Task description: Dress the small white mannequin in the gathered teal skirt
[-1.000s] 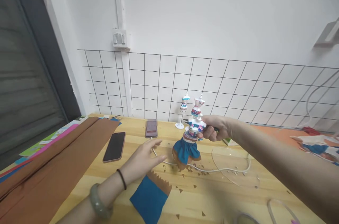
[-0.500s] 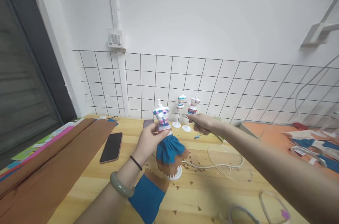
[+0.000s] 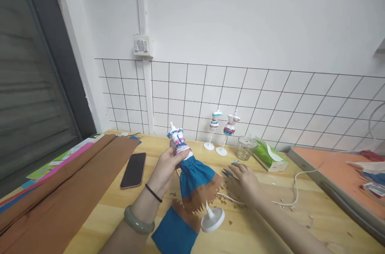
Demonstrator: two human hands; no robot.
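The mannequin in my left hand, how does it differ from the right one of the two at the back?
The held mannequin tilts in your left hand, while the rear mannequin stands on the table. The held mannequin wears a gathered blue-and-brown skirt; the rear mannequin has no skirt, so its pole shows. Both have white, colour-patterned torsos and round white bases.

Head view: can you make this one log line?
Left hand: grip on white painted mannequin in blue-and-brown cloth skirt | right hand: at dark pointed tool, grip unclear
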